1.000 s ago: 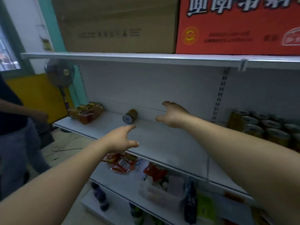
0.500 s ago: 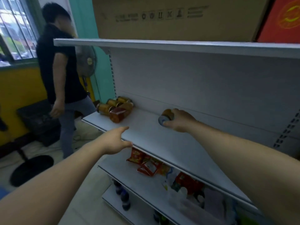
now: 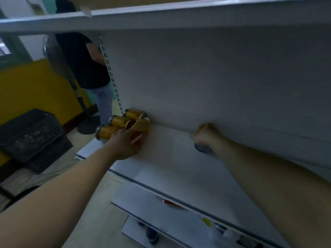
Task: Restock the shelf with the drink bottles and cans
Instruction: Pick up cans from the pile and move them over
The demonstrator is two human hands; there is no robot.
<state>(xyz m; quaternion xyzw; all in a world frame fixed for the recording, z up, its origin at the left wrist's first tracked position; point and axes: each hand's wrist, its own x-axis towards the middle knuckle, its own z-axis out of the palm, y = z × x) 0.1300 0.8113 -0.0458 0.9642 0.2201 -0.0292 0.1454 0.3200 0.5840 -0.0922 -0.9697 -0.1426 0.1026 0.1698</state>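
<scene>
Since half a second ago, both arms have reached deeper. I have my right hand [image 3: 206, 136] wrapped over the small gold can with a grey end [image 3: 203, 147], centre right of the frame, against the shelf's back panel. My left hand [image 3: 125, 144] is closed on the red-labelled amber bottle [image 3: 138, 134] beside three gold cans lying on their sides [image 3: 118, 125], centre left. On the white metal shelf [image 3: 170, 169], I judge this the tidying step; next, stand each upright, gently.
</scene>
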